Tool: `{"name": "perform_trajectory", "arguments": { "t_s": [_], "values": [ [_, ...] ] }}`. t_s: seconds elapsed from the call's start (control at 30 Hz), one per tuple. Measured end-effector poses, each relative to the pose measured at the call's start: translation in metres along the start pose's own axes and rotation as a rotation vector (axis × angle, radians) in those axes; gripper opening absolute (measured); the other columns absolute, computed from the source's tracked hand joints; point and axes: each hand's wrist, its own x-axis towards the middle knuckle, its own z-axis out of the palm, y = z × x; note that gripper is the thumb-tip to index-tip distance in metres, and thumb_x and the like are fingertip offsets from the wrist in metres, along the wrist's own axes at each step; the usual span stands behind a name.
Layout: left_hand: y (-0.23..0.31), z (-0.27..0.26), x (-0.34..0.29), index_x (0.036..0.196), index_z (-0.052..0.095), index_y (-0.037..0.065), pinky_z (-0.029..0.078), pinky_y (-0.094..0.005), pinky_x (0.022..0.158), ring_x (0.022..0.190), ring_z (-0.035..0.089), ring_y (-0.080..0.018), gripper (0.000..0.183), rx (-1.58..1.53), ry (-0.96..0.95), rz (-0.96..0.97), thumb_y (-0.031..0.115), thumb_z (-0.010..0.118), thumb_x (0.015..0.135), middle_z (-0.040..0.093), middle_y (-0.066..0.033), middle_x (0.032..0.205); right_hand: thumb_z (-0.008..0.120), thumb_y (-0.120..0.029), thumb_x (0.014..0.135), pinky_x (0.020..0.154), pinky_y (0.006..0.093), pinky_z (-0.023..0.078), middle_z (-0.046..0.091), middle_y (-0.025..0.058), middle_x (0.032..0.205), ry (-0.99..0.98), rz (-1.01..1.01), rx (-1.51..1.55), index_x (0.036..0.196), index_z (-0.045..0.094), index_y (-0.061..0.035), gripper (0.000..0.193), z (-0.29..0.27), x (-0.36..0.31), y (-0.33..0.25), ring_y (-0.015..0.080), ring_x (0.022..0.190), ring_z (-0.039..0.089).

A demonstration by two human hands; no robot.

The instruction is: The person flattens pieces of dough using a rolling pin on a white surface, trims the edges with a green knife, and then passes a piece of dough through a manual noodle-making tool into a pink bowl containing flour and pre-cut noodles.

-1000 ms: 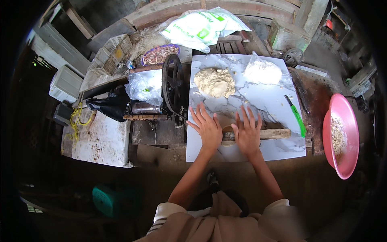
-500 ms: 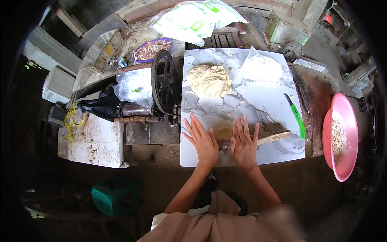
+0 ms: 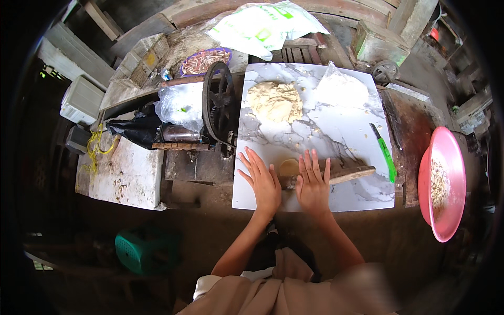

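Lying beyond stick [image 3: 353, 174]: dough [image 3: 275, 102], perhaps flour [image 3: 344, 90]

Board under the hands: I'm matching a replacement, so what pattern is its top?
The board is white with grey marble-like veining; the head view shows it best.

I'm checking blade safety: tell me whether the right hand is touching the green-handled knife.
Apart. The head view shows the right hand well left of the green-handled knife, with marble-patterned board visible between them.

Marble-patterned board [image 3: 341, 131] bright; floor [image 3: 373, 236] below its near edge dim. White bag [image 3: 268, 29] past far edge overexposed. Fisheye bending, black rim.
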Motion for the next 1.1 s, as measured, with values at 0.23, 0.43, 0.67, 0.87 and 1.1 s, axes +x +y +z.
{"name": "perform_trajectory", "arguments": {
  "t_s": [0.23, 0.43, 0.67, 0.87, 1.1],
  "values": [
    [-0.005, 0.016, 0.035, 0.140, 0.007, -0.010, 0.002, -0.0647, 0.103, 0.139, -0.004, -0.0406, 0.061, 0.036, 0.041, -0.074, 0.016, 0.038, 0.094, 0.007, -0.0254, 0.149, 0.041, -0.015, 0.089, 0.110, 0.0550, 0.012, 0.038, 0.0120, 0.141, -0.020, -0.141, -0.068, 0.127, 0.048, 0.0029, 0.042, 0.013, 0.045, 0.014, 0.0247, 0.137, 0.023],
    [-0.008, 0.022, 0.079, 0.140, 0.008, -0.010, 0.004, -0.0660, 0.102, 0.139, -0.005, -0.0397, 0.063, 0.153, 0.113, -0.085, 0.022, 0.038, 0.095, 0.007, -0.0251, 0.149, 0.037, -0.024, 0.093, 0.110, 0.0542, 0.011, 0.040, 0.0133, 0.139, 0.090, -0.168, -0.099, 0.123, 0.052, 0.0046, 0.044, 0.031, 0.080, 0.017, 0.0224, 0.137, 0.023],
    [0.001, 0.001, -0.019, 0.139, 0.008, -0.012, -0.001, -0.0644, 0.103, 0.138, -0.007, -0.0409, 0.065, 0.123, -0.043, -0.075, 0.009, 0.040, 0.087, 0.004, -0.0274, 0.148, 0.045, -0.019, 0.088, 0.110, 0.0473, 0.021, 0.039, 0.0180, 0.138, -0.035, -0.218, 0.140, 0.127, 0.046, 0.0064, 0.046, 0.000, 0.003, 0.012, 0.0270, 0.134, 0.030],
    [-0.003, 0.010, 0.036, 0.139, 0.009, -0.013, -0.001, -0.0652, 0.103, 0.138, -0.006, -0.0416, 0.066, 0.172, 0.030, -0.109, 0.009, 0.040, 0.085, 0.004, -0.0282, 0.148, 0.044, -0.021, 0.089, 0.111, 0.0464, 0.018, 0.037, 0.0179, 0.140, 0.006, -0.290, 0.000, 0.132, 0.039, 0.0065, 0.051, 0.022, 0.060, 0.017, 0.0265, 0.135, 0.028],
    [-0.011, 0.020, 0.080, 0.139, 0.008, -0.011, -0.001, -0.0643, 0.103, 0.139, -0.006, -0.0394, 0.063, 0.200, 0.261, -0.116, 0.020, 0.038, 0.094, 0.003, -0.0263, 0.149, 0.042, -0.026, 0.091, 0.112, 0.0478, 0.013, 0.030, 0.0185, 0.144, 0.081, -0.210, -0.047, 0.135, 0.033, 0.0067, 0.056, 0.029, 0.099, 0.007, 0.0248, 0.137, 0.022]
  ]
}}
